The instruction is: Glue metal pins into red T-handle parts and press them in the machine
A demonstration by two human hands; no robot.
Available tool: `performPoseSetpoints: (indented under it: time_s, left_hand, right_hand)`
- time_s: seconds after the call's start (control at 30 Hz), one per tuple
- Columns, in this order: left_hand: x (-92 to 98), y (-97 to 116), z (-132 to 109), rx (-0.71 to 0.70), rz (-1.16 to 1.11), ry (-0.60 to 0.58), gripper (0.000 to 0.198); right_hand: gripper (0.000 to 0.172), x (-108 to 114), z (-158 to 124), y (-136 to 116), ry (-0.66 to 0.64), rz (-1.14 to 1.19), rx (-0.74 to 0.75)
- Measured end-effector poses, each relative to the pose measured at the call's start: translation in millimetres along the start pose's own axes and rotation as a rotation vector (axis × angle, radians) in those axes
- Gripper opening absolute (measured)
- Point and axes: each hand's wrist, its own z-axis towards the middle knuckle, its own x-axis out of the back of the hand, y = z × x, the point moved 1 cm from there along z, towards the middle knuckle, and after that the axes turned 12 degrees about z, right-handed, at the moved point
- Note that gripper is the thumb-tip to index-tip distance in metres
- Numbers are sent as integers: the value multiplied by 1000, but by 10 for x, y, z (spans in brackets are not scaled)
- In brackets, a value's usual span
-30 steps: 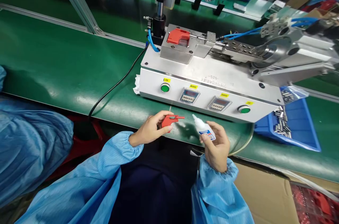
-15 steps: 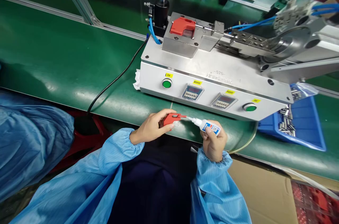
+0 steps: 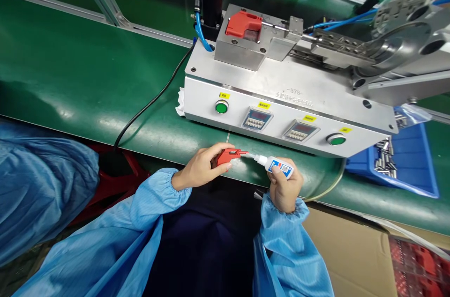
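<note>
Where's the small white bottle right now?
Head view, lower centre: the white bottle is in the right hand, nozzle at the tip of the red part in the left hand, below the machine's front panel.

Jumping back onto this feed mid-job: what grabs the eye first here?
Front and centre, the left hand pinches a small red part while the right hand tips a white squeeze bottle so its nozzle meets the part's end. Behind them, on the green belt, a grey machine carries another red piece in its fixture at top.
</note>
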Motion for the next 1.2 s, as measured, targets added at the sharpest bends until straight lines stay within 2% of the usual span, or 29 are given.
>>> performPoseSetpoints:
  time_s: [0.5,0.8,0.87,0.97,1.1,1.2]
  left_hand:
    - [-2,-15,-1,-1,2,-18,39]
    - [-1,-33,3,42,-43,-39,39]
    - [-6,-41,-7,43,-44,-54,39]
    - [-44,-51,-35,55,-51,-54,38]
    - [-121,-87,-77,106,-124,-73,35]
    - [-139,-139,-93,107,-154,-77,32]
  right_hand:
    - [38,-19,-18,-20,8,28,-18]
    - [35,21,30,-207,-126,302,-74]
    - [34,69,11,-234,-164,253,-76]
    - [27,129,-37,-259,-205,50,-23]
    - [21,184,-73,-258,-197,-229,81]
    - [21,219,-80,-262,-194,-302,124]
